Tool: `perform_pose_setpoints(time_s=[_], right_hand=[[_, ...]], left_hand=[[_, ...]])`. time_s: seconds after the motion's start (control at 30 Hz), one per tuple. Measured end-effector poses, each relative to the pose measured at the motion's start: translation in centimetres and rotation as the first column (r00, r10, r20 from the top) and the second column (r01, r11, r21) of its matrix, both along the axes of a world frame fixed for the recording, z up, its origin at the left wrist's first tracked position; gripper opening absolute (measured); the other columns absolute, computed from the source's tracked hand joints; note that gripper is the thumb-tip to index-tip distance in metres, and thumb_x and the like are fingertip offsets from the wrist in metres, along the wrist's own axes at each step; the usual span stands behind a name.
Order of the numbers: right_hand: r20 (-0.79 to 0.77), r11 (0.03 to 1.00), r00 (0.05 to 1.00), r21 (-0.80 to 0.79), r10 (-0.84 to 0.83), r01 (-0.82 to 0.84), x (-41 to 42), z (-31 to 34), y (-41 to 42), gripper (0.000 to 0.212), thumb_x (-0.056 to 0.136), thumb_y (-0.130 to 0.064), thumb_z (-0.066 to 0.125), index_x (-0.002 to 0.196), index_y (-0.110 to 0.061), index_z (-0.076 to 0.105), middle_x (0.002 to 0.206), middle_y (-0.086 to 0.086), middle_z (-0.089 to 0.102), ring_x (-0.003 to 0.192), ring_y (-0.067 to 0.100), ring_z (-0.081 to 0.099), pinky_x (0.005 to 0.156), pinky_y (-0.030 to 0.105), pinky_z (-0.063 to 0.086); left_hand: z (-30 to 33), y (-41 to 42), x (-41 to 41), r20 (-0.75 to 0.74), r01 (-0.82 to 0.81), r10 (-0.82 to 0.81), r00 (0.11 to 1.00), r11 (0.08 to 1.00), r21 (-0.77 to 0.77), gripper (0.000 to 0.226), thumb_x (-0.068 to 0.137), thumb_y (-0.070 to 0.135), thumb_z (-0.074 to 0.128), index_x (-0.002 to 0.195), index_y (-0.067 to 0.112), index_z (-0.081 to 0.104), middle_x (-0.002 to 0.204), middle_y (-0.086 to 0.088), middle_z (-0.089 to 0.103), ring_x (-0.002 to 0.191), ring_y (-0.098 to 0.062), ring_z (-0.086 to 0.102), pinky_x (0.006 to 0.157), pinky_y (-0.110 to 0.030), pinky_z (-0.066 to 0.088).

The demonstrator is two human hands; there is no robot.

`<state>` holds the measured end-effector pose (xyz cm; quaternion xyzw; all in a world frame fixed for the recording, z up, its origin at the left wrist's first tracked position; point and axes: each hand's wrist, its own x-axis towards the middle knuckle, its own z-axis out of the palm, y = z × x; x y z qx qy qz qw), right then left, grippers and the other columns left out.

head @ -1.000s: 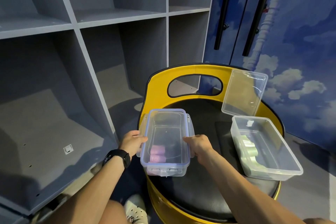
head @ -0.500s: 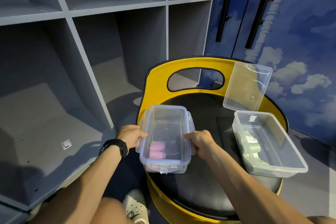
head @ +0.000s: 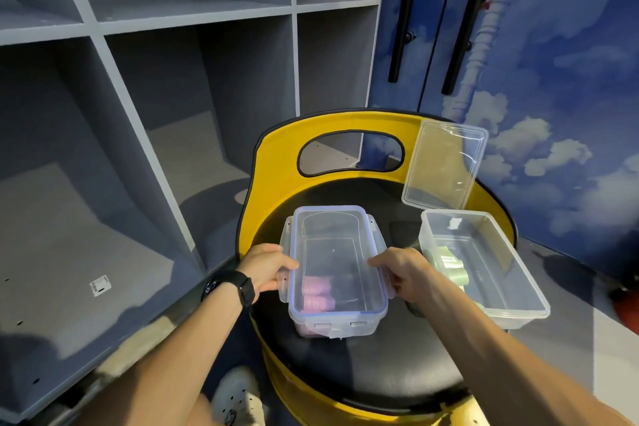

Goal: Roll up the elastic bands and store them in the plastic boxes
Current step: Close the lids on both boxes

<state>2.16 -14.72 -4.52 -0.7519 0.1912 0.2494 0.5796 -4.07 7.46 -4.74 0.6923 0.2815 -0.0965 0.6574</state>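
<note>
Lidded box [head: 337, 270]: clear plastic with a blue-edged lid on top, standing on the black seat [head: 363, 373] of a yellow stool [head: 273, 190], toward its front left. Two pink rolled bands [head: 316, 296] lie side by side inside, at the near left corner.

Left hand [head: 268, 266]: at the box's left long side, thumb lying on the lid edge, fingers [head: 276, 282] curled at the side clip [head: 284, 282]. The pink rolls sit just inside the wall from these fingers. A black watch [head: 230, 287] is on the wrist.

Right hand [head: 403, 271]: at the box's right long side, fingertip resting on the lid edge, remaining fingers curled down over the right clip [head: 389, 284]. How firmly either hand grips the clip cannot be told.

Open box [head: 484, 266]: clear, without a lid, on the seat's right side, just beside the right hand. Green rolled bands [head: 449, 263] lie along its left wall.

Loose lid [head: 446, 166]: clear, propped upright against the stool's yellow backrest, behind the open box.

Surroundings: grey cubby shelves [head: 155, 97] to the left; a blue cloud-painted wall [head: 553, 79] with two black bars to the right; a white shoe [head: 238, 394] below the stool.
</note>
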Motion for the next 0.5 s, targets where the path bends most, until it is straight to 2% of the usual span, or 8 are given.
perform_pose_setpoints(time_s=[0.03,0.1,0.17,0.27,0.33,0.5], right_hand=[[-0.004,1.000,1.000,-0.012,0.003,-0.003,0.0,0.1,-0.6,0.018,0.083,0.001,0.067,0.097,0.003,0.055,0.081,0.015,0.056,0.066,0.030,0.056,0.067,0.041,0.050],[-0.010,0.999,1.000,-0.028,0.019,-0.019,0.0,0.3,-1.8,0.015,0.084,-0.002,0.066,0.094,0.001,0.055,0.081,0.015,0.056,0.067,0.029,0.055,0.069,0.041,0.049],[-0.015,0.999,0.999,-0.037,0.033,-0.033,0.0,0.4,-2.6,0.014,0.085,-0.005,0.067,0.092,-0.002,0.056,0.084,0.014,0.055,0.071,0.028,0.054,0.074,0.041,0.050],[-0.023,0.999,0.999,-0.023,0.037,-0.038,0.2,0.4,-3.1,0.010,0.086,-0.008,0.066,0.087,-0.008,0.056,0.085,0.013,0.056,0.077,0.028,0.056,0.086,0.043,0.053],[-0.012,1.000,1.000,-0.005,0.026,-0.026,0.6,0.3,-3.1,0.009,0.085,-0.010,0.066,0.088,-0.008,0.057,0.087,0.013,0.057,0.084,0.030,0.058,0.092,0.045,0.051],[0.025,1.000,1.000,0.026,-0.014,0.014,1.7,-0.3,-2.7,0.015,0.087,-0.012,0.066,0.100,-0.004,0.062,0.096,0.013,0.062,0.090,0.031,0.061,0.093,0.046,0.052]], left_hand=[[0.2,-0.8,0.2,-0.005,0.010,-0.010,1.000,1.000,0.010,0.021,0.084,-0.004,0.063,0.095,0.013,0.057,0.098,-0.009,0.066,0.083,-0.021,0.065,0.069,-0.034,0.053],[0.4,-1.9,0.6,-0.011,0.031,-0.031,0.999,0.999,0.022,0.025,0.085,-0.005,0.060,0.083,0.020,0.056,0.092,-0.008,0.066,0.084,-0.023,0.064,0.069,-0.035,0.052],[0.4,-2.6,0.9,-0.018,0.057,-0.056,0.998,0.998,0.034,0.024,0.083,-0.003,0.058,0.085,0.020,0.058,0.095,-0.010,0.067,0.088,-0.026,0.065,0.067,-0.034,0.053],[0.3,-3.0,1.5,-0.032,0.088,-0.087,0.996,0.995,0.052,0.017,0.085,0.007,0.060,0.099,0.018,0.062,0.099,-0.010,0.069,0.091,-0.026,0.066,0.068,-0.034,0.054],[0.3,-3.2,1.8,-0.029,0.076,-0.074,0.997,0.995,0.069,0.007,0.090,0.017,0.061,0.095,0.021,0.060,0.097,-0.008,0.069,0.089,-0.024,0.066,0.069,-0.034,0.054],[0.3,-3.2,2.5,-0.017,0.060,-0.058,0.998,0.994,0.095,0.005,0.091,0.015,0.061,0.093,0.020,0.061,0.096,-0.008,0.069,0.089,-0.022,0.065,0.067,-0.035,0.052]])
